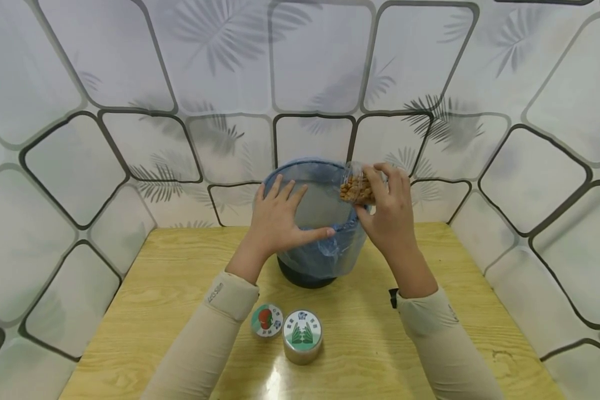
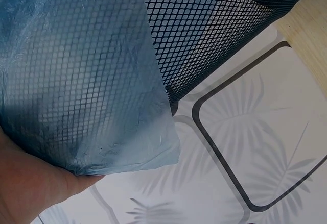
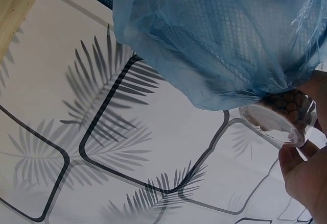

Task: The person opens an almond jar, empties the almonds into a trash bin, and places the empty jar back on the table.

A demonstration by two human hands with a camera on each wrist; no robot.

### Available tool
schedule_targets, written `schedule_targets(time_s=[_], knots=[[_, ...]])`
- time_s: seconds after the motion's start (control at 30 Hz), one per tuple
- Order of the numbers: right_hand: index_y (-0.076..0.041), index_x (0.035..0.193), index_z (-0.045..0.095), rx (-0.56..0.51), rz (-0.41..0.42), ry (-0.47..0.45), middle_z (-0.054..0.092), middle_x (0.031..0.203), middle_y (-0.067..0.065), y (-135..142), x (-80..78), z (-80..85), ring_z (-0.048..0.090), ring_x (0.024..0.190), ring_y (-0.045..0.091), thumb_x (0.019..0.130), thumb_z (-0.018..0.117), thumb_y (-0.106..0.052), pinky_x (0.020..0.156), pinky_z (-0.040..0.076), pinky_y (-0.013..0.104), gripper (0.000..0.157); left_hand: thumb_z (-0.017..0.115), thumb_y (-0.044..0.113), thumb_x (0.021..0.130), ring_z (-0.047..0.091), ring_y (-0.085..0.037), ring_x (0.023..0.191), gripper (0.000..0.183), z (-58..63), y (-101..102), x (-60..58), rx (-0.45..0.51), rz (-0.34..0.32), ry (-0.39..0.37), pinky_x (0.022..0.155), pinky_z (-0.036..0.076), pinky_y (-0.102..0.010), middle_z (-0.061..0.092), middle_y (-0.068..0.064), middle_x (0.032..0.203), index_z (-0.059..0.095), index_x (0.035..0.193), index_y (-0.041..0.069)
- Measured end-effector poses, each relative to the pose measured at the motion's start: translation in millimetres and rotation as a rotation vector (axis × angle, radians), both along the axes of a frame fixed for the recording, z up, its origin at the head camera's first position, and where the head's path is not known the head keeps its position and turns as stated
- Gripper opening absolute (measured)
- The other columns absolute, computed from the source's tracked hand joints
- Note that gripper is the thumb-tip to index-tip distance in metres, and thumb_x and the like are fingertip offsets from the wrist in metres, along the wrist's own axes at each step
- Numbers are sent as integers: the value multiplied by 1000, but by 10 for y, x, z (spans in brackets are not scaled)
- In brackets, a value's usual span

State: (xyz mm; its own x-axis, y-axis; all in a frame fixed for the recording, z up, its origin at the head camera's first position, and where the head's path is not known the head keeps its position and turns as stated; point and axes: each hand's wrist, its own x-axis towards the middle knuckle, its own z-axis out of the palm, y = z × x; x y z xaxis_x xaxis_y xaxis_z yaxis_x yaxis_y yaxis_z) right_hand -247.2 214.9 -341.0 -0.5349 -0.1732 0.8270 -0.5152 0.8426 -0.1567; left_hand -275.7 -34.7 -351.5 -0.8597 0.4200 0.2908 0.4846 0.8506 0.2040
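My right hand [image 1: 391,208] grips a clear plastic jar [image 1: 356,183] of brown nuts, tipped on its side with its mouth toward the left, over the right rim of a waste bin. The bin is a dark mesh basket [image 2: 204,35] lined with a blue plastic bag [image 1: 325,253]. At the bin's left side, my left hand [image 1: 277,222] has its fingers spread, thumb reaching across the near rim. The left wrist view shows that hand at the edge of the bag. In the right wrist view, nuts [image 3: 291,104] show inside the jar, beside the bag.
A round lid [image 1: 267,320] with a red picture lies on the wooden table [image 1: 180,278], near the left forearm. Beside it stands a container [image 1: 302,336] with a green hand-patterned label on top. Patterned cloth walls [image 1: 230,144] enclose the table behind and on both sides.
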Motion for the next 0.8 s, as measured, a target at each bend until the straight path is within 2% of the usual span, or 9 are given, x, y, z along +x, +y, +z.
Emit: schedule_targets(time_s=[0.27,0.5,0.8], knots=[[-3,145,59,-4,6,-10,50,145,28,-4,8,13,46,133,51,80,89,3,116,39,62,72,52,96,80,11,-40,166,117,19,-2,6,6,-3,-6,129,7,-73,33,-15,173,34,168,21],[-3,145,59,-8,29,-13,48,147,28,-7,-4,7,44,131,50,83,85,6,106,42,62,68,52,96,80,10,-40,166,117,29,-2,10,3,-1,-15,130,6,-72,32,-14,174,33,169,22],[-3,144,59,28,37,2,46,147,28,-13,-18,-16,43,132,50,83,82,9,111,41,64,67,52,96,79,12,-40,166,118,18,2,10,1,0,-8,129,9,-73,34,-16,173,34,168,21]])
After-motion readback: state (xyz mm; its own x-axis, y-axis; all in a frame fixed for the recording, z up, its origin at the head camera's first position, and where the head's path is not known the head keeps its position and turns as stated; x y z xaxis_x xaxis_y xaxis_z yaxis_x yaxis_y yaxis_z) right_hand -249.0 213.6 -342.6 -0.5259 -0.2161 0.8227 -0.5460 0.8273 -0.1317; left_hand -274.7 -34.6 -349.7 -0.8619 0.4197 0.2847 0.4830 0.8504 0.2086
